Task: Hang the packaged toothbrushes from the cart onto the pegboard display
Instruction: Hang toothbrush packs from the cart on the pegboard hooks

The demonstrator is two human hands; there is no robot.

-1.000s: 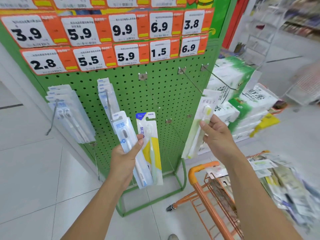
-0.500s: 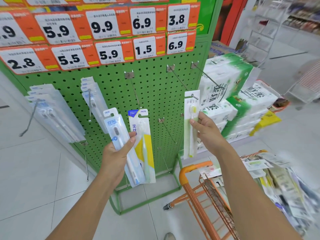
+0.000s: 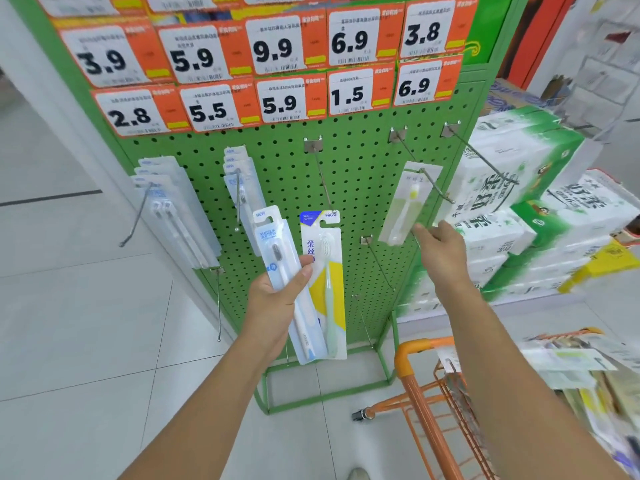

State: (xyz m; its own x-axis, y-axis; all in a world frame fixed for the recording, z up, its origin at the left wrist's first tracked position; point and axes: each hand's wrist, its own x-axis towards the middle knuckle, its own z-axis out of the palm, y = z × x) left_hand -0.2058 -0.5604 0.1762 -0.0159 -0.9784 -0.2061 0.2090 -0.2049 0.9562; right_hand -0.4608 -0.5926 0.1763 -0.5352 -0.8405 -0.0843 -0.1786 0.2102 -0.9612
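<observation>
- A green-and-white toothbrush pack (image 3: 405, 206) is seen hanging on a metal hook (image 3: 434, 185) at about two o'clock on the green pegboard (image 3: 353, 174), its lower end tilted out to the left.
- Two more toothbrush packs are held in front of the board at its middle: a blue-and-white pack (image 3: 282, 271) and, just beside it at three o'clock, a yellow-and-white pack (image 3: 325, 282).
- Further packs are hung at nine o'clock: one stack (image 3: 176, 209) on the far-left hook and a second stack (image 3: 239, 181) nearer the middle.
- A bare hook (image 3: 323, 178) is seen at twelve o'clock above the held packs, and another bare hook (image 3: 481, 154) at the board's right edge.
- Rows of orange-and-white price tags (image 3: 277, 64) are fixed across the top of the board.
- An orange cart (image 3: 426, 386) is parked at five o'clock, with blurred packs (image 3: 571, 362) piled in it.
- Green-and-white tissue bundles (image 3: 519, 209) are stacked at three o'clock, and pale floor tiles (image 3: 86, 341) are spread below.
- The left hand (image 3: 277, 299) is raised with the forearm angled up from below; its fingers and thumb are wrapped round the two packs.
- The right hand (image 3: 443, 251) is stretched up toward the hanging pack, fingers loosely extended and gripping nothing, with a fingertip at the pack's lower corner.
</observation>
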